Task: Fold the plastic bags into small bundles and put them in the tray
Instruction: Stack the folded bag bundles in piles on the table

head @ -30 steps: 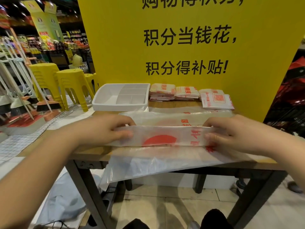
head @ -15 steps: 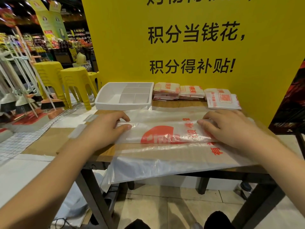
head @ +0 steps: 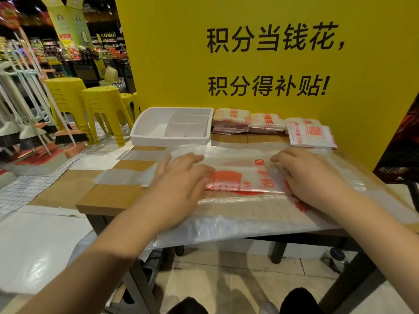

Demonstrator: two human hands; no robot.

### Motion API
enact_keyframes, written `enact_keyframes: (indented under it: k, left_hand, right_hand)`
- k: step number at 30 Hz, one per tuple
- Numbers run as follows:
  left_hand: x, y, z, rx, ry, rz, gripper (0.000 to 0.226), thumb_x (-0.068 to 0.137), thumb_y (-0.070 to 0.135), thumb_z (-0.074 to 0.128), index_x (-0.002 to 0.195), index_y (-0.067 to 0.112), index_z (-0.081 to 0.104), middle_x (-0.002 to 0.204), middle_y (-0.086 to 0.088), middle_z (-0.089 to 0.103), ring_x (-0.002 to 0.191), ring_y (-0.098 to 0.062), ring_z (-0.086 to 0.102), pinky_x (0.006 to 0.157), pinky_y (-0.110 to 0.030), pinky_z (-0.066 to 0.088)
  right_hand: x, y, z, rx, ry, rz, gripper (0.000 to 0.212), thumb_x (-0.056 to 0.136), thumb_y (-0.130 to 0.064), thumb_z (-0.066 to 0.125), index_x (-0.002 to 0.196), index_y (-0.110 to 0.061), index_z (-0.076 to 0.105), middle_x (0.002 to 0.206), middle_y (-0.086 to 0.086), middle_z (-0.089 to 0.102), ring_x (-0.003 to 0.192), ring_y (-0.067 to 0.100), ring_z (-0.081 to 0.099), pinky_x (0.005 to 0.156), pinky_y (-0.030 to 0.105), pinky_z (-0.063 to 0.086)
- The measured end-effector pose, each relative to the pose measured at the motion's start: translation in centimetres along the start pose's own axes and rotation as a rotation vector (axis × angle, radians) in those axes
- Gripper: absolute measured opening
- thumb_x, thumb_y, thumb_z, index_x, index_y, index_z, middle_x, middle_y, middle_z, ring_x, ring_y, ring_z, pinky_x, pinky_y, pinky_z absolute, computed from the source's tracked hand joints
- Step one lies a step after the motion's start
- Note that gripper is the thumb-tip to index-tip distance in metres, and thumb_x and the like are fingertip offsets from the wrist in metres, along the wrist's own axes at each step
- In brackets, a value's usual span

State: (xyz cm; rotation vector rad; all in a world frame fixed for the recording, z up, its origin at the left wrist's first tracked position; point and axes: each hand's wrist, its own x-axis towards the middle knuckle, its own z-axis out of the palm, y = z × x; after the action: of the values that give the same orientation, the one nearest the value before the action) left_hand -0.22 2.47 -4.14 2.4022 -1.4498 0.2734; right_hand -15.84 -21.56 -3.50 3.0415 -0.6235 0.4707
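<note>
Left hand (head: 181, 180) and right hand (head: 315, 177) are palm-down with fingers straight, pressing flat on the folded plastic bag (head: 244, 180), gripping nothing. Forearms angle in from both sides. The bag lies mid-table (head: 108, 196), near edge overhanging. The tray (head: 167, 139) sits behind it, far left.

Translucent, red-printed plastic bag (head: 240, 177) lies partly folded into a flat crosswise strip on the table (head: 102, 197), the white compartmented tray (head: 170, 140) standing behind it, far left.
</note>
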Motion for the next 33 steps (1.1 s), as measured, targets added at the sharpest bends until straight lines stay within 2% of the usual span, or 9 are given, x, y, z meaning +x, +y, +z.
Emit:
enact_keyframes:
  k: [2,4,7,11,17,23,26,31,33]
  left_hand:
    - [-0.4,1.4,0.6,-0.010,-0.178,-0.002,0.048,0.105,0.047,0.021,0.152,0.042,0.029,0.163,0.015,0.017,0.151,-0.006,0.005,0.124,-0.045,-0.006]
    - [-0.7,2.0,1.3,-0.003,-0.247,-0.007,0.050,0.105,0.049,0.018,0.155,0.042,0.021,0.165,0.016,0.010,0.152,-0.005,0.001,0.124,-0.044,-0.005]
    - [-1.0,2.0,1.5,-0.032,-0.248,-0.028,0.050,0.105,0.051,0.019,0.155,0.043,0.020,0.165,0.015,0.010,0.151,-0.005,0.004,0.124,-0.041,0.000]
    - [-0.7,1.4,1.0,-0.012,-0.259,-0.093,0.054,0.103,0.056,0.017,0.155,0.042,0.021,0.166,0.009,0.012,0.150,-0.011,0.007,0.122,-0.037,0.008]
    - [0.9,1.6,1.7,0.020,-0.344,-0.123,0.058,0.102,0.057,0.012,0.157,0.040,0.007,0.167,0.012,-0.004,0.152,-0.009,-0.009,0.124,-0.039,-0.008]
    - [0.9,1.2,1.9,0.036,-0.396,-0.132,0.060,0.096,0.065,0.003,0.153,0.051,-0.004,0.161,0.020,-0.018,0.151,-0.010,-0.019,0.123,-0.046,-0.011]
    - [0.9,1.3,2.0,0.040,-0.385,-0.137,0.059,0.095,0.067,0.003,0.152,0.054,-0.004,0.161,0.020,-0.018,0.151,-0.011,-0.018,0.123,-0.047,-0.010]
    - [1.2,1.3,2.0,0.025,-0.390,-0.125,0.058,0.095,0.066,0.004,0.152,0.055,-0.003,0.161,0.021,-0.017,0.151,-0.010,-0.018,0.123,-0.045,-0.010]
    - [1.4,1.2,2.0,0.010,-0.388,-0.113,0.058,0.096,0.066,0.006,0.152,0.054,0.000,0.162,0.021,-0.015,0.151,-0.008,-0.017,0.123,-0.044,-0.010]
  right_hand:
    - [-0.3,-1.3,0.1,0.068,-0.003,-0.060,0.044,0.098,-0.019,0.050,0.141,-0.029,0.052,0.148,-0.006,0.048,0.131,0.021,0.047,0.108,0.039,0.042]
    - [-0.7,-2.8,0.3,0.169,-0.050,-0.102,0.045,0.102,-0.028,0.044,0.146,-0.034,0.046,0.155,-0.011,0.039,0.140,0.015,0.038,0.115,0.037,0.034]
    - [-1.3,-4.5,1.2,0.210,-0.127,-0.137,0.046,0.104,-0.042,0.035,0.150,-0.037,0.039,0.158,-0.013,0.032,0.145,0.010,0.028,0.120,0.031,0.025]
    - [-1.4,-4.7,1.6,0.230,-0.152,-0.096,0.048,0.104,-0.044,0.030,0.151,-0.037,0.037,0.160,-0.011,0.031,0.146,0.011,0.025,0.121,0.034,0.021]
    - [-1.2,-5.1,1.8,0.183,-0.120,-0.096,0.047,0.102,-0.044,0.032,0.147,-0.035,0.041,0.151,-0.008,0.039,0.138,0.016,0.032,0.115,0.038,0.028]
    - [-2.1,-2.6,1.4,0.153,-0.330,0.026,0.062,0.101,-0.063,0.017,0.158,-0.041,0.007,0.167,-0.011,-0.004,0.153,0.010,-0.007,0.124,0.035,-0.003]
    - [-3.8,1.0,0.3,0.132,-0.368,0.174,0.068,0.094,-0.070,0.007,0.157,-0.044,0.000,0.166,-0.008,-0.012,0.152,0.010,-0.012,0.124,0.037,-0.005]
    - [-6.5,5.3,-1.6,0.096,-0.428,0.300,0.118,0.050,-0.094,-0.022,0.155,-0.042,-0.011,0.164,-0.005,-0.019,0.152,0.012,-0.015,0.124,0.039,-0.005]
    - [-6.7,5.3,-1.6,0.073,-0.443,0.306,0.116,0.052,-0.093,-0.024,0.155,-0.040,-0.013,0.164,-0.005,-0.019,0.152,0.013,-0.016,0.124,0.042,-0.005]
